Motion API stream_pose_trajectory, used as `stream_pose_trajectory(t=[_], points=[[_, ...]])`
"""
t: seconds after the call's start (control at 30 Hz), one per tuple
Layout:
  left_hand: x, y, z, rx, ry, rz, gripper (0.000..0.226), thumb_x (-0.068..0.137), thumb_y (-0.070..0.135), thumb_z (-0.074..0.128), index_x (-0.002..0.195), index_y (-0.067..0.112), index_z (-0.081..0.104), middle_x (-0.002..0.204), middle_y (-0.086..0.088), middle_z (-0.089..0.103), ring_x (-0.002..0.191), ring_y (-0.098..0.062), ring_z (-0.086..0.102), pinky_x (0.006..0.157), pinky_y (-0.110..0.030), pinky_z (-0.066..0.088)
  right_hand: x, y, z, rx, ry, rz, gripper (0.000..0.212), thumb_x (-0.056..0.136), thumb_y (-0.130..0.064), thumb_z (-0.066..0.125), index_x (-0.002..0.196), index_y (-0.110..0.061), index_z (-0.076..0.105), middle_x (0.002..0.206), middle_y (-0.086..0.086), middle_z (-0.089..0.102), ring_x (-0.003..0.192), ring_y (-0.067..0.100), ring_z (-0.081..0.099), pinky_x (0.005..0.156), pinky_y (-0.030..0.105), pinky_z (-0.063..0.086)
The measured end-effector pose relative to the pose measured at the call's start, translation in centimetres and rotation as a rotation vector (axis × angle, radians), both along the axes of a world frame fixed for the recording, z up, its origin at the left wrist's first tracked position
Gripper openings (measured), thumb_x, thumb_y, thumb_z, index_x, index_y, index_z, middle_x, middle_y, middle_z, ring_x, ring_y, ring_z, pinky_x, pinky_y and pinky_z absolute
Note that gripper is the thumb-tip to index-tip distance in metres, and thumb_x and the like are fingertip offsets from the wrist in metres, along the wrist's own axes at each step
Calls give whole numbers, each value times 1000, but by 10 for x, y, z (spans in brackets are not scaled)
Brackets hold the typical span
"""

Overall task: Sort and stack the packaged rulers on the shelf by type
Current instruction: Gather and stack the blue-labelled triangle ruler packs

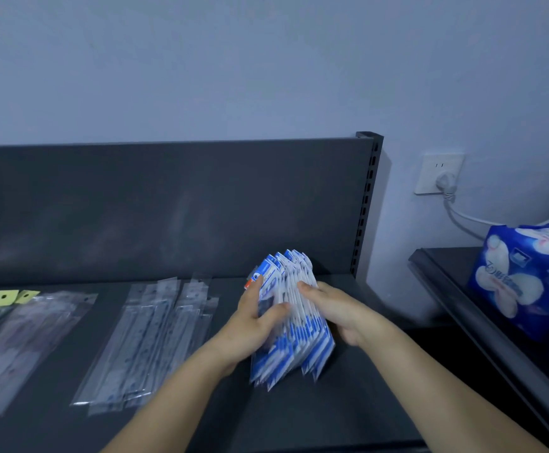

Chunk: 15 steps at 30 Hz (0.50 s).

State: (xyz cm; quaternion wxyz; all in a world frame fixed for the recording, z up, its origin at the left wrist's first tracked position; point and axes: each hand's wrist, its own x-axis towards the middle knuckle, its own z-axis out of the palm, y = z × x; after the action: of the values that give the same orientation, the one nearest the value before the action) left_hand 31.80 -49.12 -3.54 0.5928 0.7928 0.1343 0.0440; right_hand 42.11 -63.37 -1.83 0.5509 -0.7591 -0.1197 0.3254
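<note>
you're squaring up the blue-and-white ruler packs [291,317], held upright on the shelf [348,410]. your left hand [260,317] and right hand [335,310] press its sides, fingers closed on it. next, lay them flat beside the clear packs [148,341].

Both bare forearms reaching forward, converging. Left hand [256,317] pressed palm-in against the left face of the blue-and-white packet bundle [291,322], thumb across its front. Right hand [333,310] cupped against the bundle's right side, fingers curled, grip closed.
</note>
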Motion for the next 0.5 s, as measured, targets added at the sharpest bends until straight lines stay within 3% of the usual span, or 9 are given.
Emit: stream_pose_trajectory(t=[0.1,0.2,0.33,0.5], points=[[-1,-8,-1,121,-4,-69,84,87,47,60,151,29,8,151,20,10,143,0,5,113,-21,14,2,1,-4,67,20,-40,42,90,-48,56,122,-20,52,120,1,64,112,21,60,103,42,45],[2,-14,-6,291,38,-158,89,85,54,59,151,30,5,156,17,-4,145,-4,-9,120,-32,6,-4,-1,-2,47,-31,-51,19,99,-32,47,112,-19,49,112,1,63,103,17,61,96,37,49],[3,-12,-10,461,110,-169,84,85,57,56,151,34,10,159,13,-7,145,-6,-11,120,-38,2,-6,-13,-7,-35,-35,-28,31,96,-29,50,124,-16,52,113,7,67,102,25,66,94,45,52],[-3,-13,-7,742,226,-246,84,83,71,43,150,38,4,159,13,-11,146,-12,-13,119,-44,2,-8,-33,-12,-83,-78,-86,6,92,-26,60,98,-24,59,105,7,68,91,23,68,85,42,57]])
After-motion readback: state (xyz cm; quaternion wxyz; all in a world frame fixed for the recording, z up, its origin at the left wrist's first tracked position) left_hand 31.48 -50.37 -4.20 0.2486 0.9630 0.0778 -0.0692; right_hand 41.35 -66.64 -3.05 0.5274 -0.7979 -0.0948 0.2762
